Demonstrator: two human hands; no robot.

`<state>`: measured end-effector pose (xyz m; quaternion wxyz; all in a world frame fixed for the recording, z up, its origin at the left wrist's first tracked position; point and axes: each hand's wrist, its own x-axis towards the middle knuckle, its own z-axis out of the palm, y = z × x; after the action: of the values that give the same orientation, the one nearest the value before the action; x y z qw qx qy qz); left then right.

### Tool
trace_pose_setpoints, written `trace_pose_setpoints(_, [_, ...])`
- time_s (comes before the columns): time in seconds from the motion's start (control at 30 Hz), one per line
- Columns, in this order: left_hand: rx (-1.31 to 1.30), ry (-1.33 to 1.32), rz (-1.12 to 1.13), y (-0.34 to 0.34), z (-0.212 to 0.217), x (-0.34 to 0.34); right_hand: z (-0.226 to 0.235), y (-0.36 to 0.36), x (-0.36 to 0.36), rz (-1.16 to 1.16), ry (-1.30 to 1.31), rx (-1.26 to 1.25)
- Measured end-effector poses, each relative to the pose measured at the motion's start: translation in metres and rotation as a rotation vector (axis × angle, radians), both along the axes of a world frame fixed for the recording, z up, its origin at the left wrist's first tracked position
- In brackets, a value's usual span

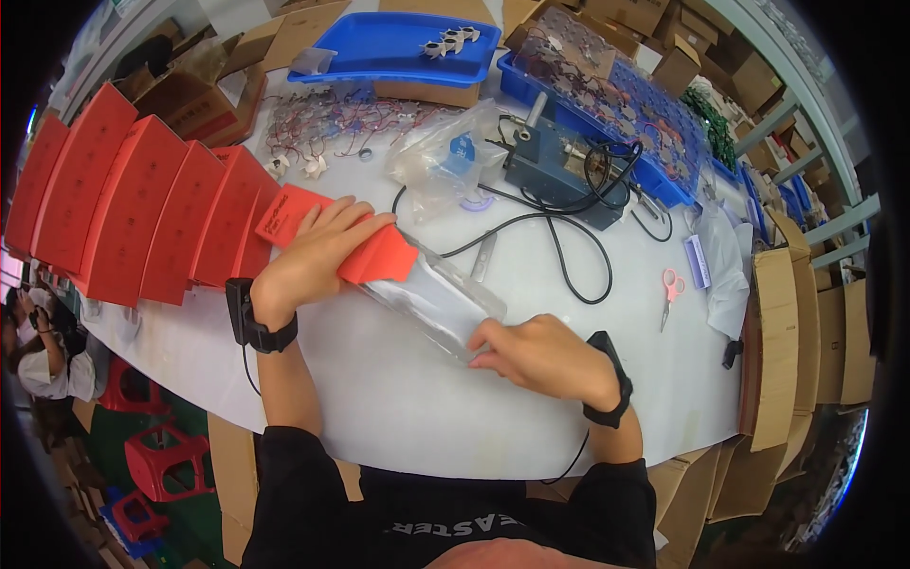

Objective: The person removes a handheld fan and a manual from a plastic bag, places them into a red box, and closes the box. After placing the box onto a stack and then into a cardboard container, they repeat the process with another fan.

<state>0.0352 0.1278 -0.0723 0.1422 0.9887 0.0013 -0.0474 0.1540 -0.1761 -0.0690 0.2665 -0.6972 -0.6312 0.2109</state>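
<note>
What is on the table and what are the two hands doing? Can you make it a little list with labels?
left hand: grips the red card sleeve around the clear packet
right hand: pinches the packet's other end
table: white, hands work above it
left side: row of red cards overlapping
far side: blue tray, tangle of small wired parts, clear plastic bag
middle: dark blue machine with black cable
right side: pink scissors, cardboard boxes
wrists: black bands on both

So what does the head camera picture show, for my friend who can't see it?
A person's left hand presses a red card while the right hand holds the end of a clear plastic sleeve on a white table. Red cards stand in a row to the left, and pink scissors lie to the right.
</note>
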Motion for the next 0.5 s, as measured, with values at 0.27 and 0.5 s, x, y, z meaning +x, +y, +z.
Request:
trace_pose_setpoints(0.27, [-0.055, 0.022, 0.040, -0.008, -0.001, 0.002, -0.002, 0.000, -0.012, -0.019, -0.184, -0.025])
trace_pose_setpoints(0.5, [-0.100, 0.077, -0.049, -0.025, 0.005, 0.008, -0.013, 0.006, -0.006, -0.046, -0.289, 0.088])
